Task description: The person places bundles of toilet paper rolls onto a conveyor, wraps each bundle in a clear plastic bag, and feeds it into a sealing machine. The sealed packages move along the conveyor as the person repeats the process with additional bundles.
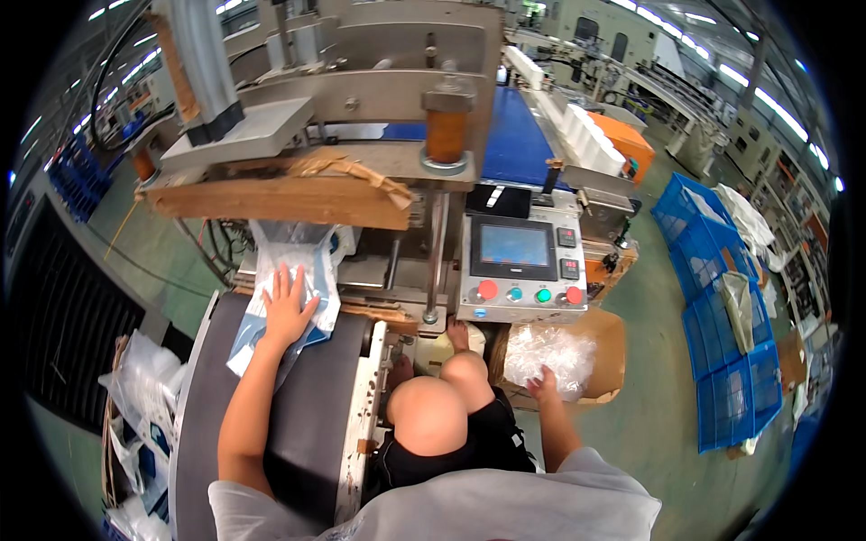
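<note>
- Plainly, left hand (288, 317) spreads flat on plastic bag (325, 281), dark belt (307, 428) open toward white rail (358, 433).
- Right hand (544, 385) at clear film (552, 350), by carton (607, 356) edge; I can't tell its grip.

Far end of plastic bag (313, 267) hidden behind wooden beam (280, 203); screen (513, 246) details too small.

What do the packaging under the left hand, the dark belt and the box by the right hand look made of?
Packaging: likely thin plastic film; glossy, creased, see-through in places.
Belt: smooth, dark, low-sheen; rubber or coated fabric, can't tell which.
Box: probably cardboard; matte, plain brown walls.
</note>
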The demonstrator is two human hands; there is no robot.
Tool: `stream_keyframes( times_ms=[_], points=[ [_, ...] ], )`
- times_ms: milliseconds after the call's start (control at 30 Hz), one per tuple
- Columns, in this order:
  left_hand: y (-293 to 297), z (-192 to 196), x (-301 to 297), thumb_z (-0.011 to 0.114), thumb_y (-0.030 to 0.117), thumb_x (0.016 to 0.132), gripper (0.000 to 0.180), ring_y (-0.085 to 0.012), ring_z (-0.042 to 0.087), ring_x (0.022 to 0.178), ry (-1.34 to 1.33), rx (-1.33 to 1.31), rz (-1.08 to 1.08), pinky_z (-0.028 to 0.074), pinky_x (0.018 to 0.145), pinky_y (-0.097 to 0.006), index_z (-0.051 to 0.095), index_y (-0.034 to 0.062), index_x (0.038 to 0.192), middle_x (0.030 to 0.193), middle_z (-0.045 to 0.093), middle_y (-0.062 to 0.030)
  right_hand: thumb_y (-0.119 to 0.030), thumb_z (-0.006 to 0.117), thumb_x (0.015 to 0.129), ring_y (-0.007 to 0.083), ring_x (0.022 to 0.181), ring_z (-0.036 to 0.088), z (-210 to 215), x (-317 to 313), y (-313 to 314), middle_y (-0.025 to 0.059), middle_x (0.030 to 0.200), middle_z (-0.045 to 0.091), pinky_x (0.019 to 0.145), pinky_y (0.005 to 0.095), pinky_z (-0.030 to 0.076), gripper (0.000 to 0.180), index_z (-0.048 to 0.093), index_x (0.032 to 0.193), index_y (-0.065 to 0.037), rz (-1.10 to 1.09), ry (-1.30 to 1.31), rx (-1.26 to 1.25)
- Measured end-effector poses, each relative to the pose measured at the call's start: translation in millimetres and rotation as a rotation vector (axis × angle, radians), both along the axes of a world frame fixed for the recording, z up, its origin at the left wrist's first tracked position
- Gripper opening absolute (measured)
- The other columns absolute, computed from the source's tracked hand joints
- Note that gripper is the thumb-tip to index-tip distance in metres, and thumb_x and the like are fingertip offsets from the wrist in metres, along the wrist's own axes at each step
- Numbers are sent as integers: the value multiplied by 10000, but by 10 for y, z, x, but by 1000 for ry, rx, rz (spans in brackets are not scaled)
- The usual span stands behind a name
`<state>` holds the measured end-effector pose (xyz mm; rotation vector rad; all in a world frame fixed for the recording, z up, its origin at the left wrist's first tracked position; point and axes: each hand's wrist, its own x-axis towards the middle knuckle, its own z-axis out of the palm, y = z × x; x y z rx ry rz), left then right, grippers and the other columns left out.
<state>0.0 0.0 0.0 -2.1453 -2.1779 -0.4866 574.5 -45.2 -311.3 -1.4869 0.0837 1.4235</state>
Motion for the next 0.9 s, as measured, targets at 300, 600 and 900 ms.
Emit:
stream_keyframes(
  times_ms=[300,600,900],
  points=[
    [-1,47,130,530,421,860,709,-333,96,1395,7,0,0,101,1058,-591,209,205,1454,1520,100,-137,-169,565,886,92,889,568,1230,-1244,298,27,999,652,758,221,428,209,639,1042,-52,488,-496,734],
    [25,-33,140,531,404,861,708,-353,95,1392,-15,-12,-30,79,1064,-588,216,172,1452,1510,114,-171,-313,582,778,306,681,611,1902,-1941,-53,85,742,656,629,376,485,218,697,836,-137,911,-1355,749],
    [160,-400,-405,464,409,903,649,-325,117,1395,101,35,21,117,1048,-617,181,239,1462,1523,108,-117,-288,550,735,303,617,590,1541,-2225,130,99,651,623,597,421,464,179,657,698,-150,965,-1264,720]
  ],
)
